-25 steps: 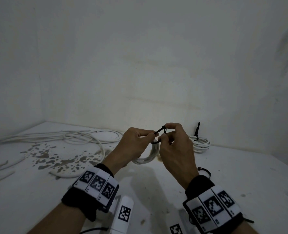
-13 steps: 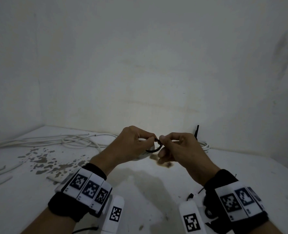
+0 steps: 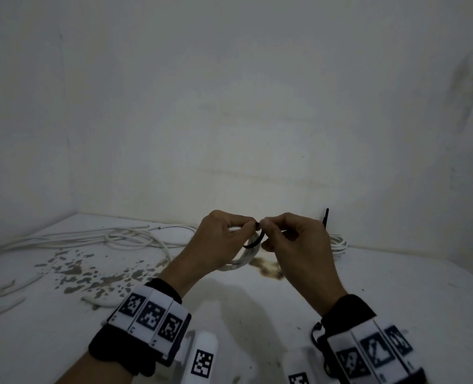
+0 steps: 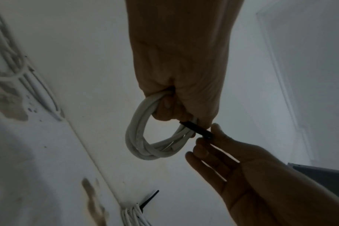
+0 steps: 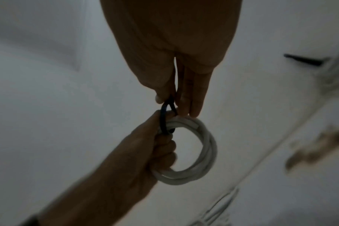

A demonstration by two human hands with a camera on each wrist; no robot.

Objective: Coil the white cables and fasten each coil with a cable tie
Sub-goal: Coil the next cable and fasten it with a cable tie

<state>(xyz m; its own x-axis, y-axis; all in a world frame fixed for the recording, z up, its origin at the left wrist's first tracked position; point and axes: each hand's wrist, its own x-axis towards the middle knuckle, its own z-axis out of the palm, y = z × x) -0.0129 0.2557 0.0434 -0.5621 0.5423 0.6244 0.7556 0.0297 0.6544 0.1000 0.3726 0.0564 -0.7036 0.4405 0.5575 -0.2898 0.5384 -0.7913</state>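
While left hand (image 3: 224, 239) grips coil (image 4: 145, 137), right hand (image 3: 293, 242) pinches tie (image 5: 165, 116).

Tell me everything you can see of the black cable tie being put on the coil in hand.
The black cable tie is a thin, flexible strap that looks like plastic. It is bent into a loose loop around one side of the white cable coil, not yet drawn tight. The left hand grips the coil where the tie wraps it; the right hand pinches the tie's upper end between thumb and fingers. All are held above the table.
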